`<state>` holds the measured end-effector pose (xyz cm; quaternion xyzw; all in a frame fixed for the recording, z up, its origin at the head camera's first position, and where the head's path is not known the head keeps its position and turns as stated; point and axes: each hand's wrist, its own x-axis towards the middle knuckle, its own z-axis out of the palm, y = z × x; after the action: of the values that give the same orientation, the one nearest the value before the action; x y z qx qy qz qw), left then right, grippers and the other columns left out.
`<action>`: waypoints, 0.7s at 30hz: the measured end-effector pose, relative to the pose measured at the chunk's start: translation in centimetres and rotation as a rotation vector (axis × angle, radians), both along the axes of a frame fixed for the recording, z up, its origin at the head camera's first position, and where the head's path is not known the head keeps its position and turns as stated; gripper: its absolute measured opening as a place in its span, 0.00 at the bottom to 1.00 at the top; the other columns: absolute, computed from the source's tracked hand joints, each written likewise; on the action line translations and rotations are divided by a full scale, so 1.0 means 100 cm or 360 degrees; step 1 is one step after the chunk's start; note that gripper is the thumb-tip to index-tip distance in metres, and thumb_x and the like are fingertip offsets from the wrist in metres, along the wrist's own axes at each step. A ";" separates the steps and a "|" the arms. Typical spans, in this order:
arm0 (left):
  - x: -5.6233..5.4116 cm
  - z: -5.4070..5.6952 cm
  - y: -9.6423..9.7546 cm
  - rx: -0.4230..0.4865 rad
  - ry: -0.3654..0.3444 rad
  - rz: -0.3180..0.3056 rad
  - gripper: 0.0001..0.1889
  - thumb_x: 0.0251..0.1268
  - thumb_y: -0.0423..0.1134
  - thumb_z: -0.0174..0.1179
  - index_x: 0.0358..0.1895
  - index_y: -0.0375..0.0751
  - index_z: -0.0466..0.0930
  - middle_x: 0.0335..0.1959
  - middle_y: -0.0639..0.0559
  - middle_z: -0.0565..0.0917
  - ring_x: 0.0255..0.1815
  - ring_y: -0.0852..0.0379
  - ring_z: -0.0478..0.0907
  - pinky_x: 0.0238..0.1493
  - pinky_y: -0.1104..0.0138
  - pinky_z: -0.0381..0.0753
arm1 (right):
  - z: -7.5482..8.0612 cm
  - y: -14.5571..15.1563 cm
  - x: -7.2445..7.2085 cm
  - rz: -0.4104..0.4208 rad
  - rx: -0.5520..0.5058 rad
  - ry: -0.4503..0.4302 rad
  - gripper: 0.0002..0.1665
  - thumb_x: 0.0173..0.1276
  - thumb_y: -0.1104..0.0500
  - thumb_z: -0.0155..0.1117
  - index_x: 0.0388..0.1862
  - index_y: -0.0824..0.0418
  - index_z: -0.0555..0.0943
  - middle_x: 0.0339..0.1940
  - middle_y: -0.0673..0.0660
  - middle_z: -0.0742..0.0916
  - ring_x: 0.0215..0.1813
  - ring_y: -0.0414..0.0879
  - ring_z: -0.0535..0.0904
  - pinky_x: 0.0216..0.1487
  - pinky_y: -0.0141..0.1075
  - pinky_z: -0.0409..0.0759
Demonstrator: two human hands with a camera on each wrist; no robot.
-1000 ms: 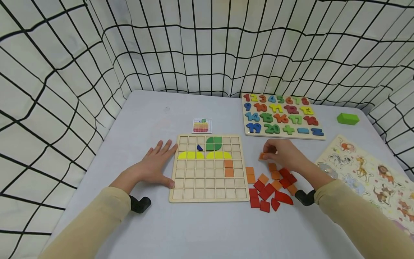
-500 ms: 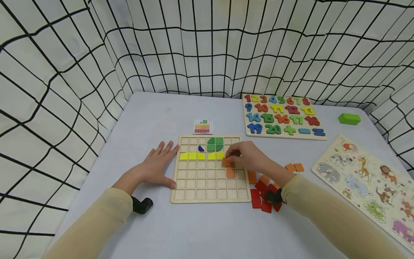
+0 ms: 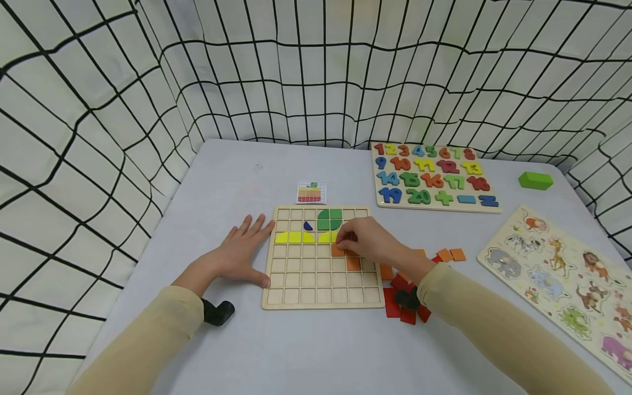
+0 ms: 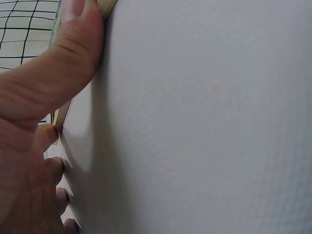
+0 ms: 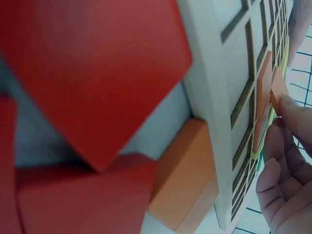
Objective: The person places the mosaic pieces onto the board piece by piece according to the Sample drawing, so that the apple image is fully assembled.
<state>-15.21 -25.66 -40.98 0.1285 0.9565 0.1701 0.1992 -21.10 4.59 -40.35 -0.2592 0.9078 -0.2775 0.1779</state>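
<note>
A square wooden grid board (image 3: 292,281) lies on the table with yellow quarter rounds (image 3: 295,237), green pieces (image 3: 329,220) and a small dark blue piece (image 3: 308,225) in its cells. My right hand (image 3: 369,240) pinches an orange square tile (image 3: 338,250) between thumb and fingers, close over the board below the yellow row. In the right wrist view, that tile is tilted at the fingertips, near orange tiles set in the grid. Spread flat beside the board, my left hand (image 3: 238,255) touches its left edge with thumb and index finger; the left wrist view shows the thumb (image 4: 73,58) there.
Loose red tiles (image 3: 392,303) and orange tiles (image 3: 457,254) lie right of the board, partly under the right forearm. A small pattern card (image 3: 311,192) lies behind it. Further off are a number puzzle (image 3: 436,175), an animal puzzle (image 3: 553,291), a green block (image 3: 535,180) and black netting.
My right hand has carried an orange tile left from the loose pile to the board, then slightly further left along the row under the yellow pieces. My left hand has stayed put.
</note>
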 end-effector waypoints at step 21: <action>-0.002 -0.005 -0.001 -0.0017 0.0013 -0.0013 0.71 0.42 0.62 0.80 0.84 0.37 0.43 0.85 0.33 0.39 0.84 0.28 0.30 0.79 0.31 0.38 | 0.011 0.031 0.006 -0.0002 0.0119 0.0109 0.05 0.71 0.61 0.69 0.44 0.57 0.87 0.38 0.51 0.87 0.42 0.46 0.78 0.45 0.34 0.82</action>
<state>-15.40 -25.78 -41.46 0.1320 0.9576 0.1638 0.1967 -20.51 7.67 -39.29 -0.2612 0.9233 -0.2344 0.1561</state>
